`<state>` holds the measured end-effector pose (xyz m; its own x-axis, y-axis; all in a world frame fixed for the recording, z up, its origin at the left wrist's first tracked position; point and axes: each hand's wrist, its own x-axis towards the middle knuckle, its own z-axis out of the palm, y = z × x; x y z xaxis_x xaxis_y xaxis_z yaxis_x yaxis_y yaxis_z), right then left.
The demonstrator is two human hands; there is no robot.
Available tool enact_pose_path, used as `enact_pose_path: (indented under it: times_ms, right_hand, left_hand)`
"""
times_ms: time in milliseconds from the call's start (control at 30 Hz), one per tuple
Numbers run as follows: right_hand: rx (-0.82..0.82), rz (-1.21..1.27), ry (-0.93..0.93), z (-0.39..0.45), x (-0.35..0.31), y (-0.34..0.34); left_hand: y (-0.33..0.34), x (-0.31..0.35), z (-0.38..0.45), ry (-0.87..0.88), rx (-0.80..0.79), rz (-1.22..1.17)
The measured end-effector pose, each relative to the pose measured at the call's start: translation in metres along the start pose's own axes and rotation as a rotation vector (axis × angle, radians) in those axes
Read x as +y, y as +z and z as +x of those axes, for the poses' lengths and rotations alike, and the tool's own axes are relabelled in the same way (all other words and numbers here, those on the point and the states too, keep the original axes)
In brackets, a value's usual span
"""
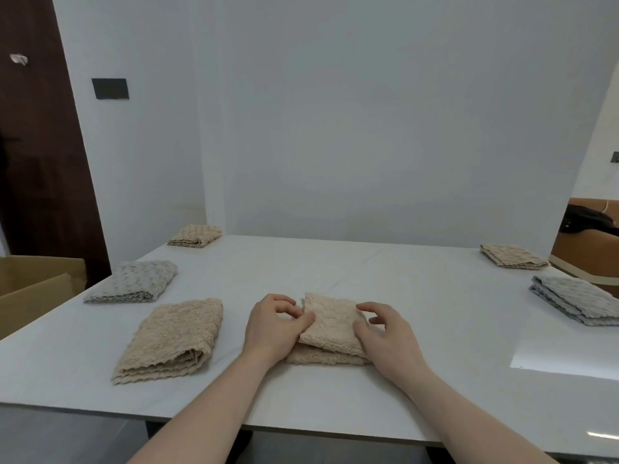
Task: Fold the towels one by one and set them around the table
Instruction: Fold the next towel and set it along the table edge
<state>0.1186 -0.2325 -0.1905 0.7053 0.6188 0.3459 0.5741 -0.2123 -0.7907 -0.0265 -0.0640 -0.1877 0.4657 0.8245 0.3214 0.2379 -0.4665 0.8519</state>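
Towels are the concern, and the wide white rectangular table (418, 296) is already ringed with folded ones: a large beige fleecy towel (174, 336) at eight o'clock, grey ones at ten (134, 285) and three (574, 303), and small beige ones at eleven (196, 235) and one (512, 255). At six o'clock, near the front edge, the beige fleecy towel in hand (330, 329) is pinched along its left edge by the left hand (273, 324), while the right hand (385, 329) is laid on its right side with fingers loosely curled. If released early, the springy top layer would likely be lifted open; an uneven press could leave the edges skewed.
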Motion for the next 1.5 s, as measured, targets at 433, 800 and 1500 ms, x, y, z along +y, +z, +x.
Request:
enact_pose_path:
  times_ms: [433,800,1500]
  right_hand:
    - [-0.156,-0.389,-0.077,0.001,0.002,0.007]
    - [-0.180,-0.465,-0.027,0.004,0.004,0.010]
    - [-0.290,-0.197,0.100,-0.005,-0.015,-0.004]
  left_hand:
    - [0.000,-0.003,-0.003,-0.008,0.006,0.101]
    - [0.000,-0.001,-0.002,-0.015,-0.080,0.226]
    - [-0.008,0.009,-0.019,-0.131,-0.259,0.183]
